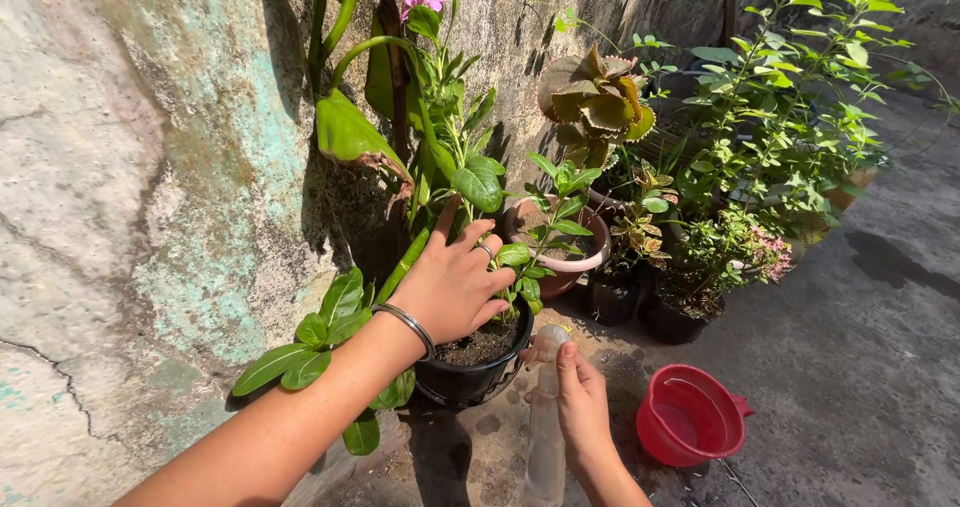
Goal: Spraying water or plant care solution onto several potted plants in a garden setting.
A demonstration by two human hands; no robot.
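We've got the black pot (470,377) right under us, tight against the wall — dark soil inside, thin green stems rising out of it. Our left hand (452,285) lies over the soil at the base of those stems, fingers spread and relaxed, gripping nothing. A metal bangle (405,325) sits on that wrist.

Just right of the pot, our right hand (583,399) is wrapped firmly round the neck of a clear plastic spray bottle (546,437), thumb near its head. The bottle looks light and smooth, likely slippery if wet, so the narrow neck seems the sound place to grip it. The pot looks stiff and, filled with soil, probably fairly heavy — the rim would be the hold, not the soft stems, which would bend or snap.

Further right of the pot, a red plastic scoop (688,415) rests on the ground with a little water in it. Behind the pot stands a terracotta-coloured pot (575,257), with more small dark pots and leafy plants beyond.

The ground (860,367) is rough grey concrete with damp patches; the wall (150,187) left of the pot is cracked, stained plaster in bright sun.
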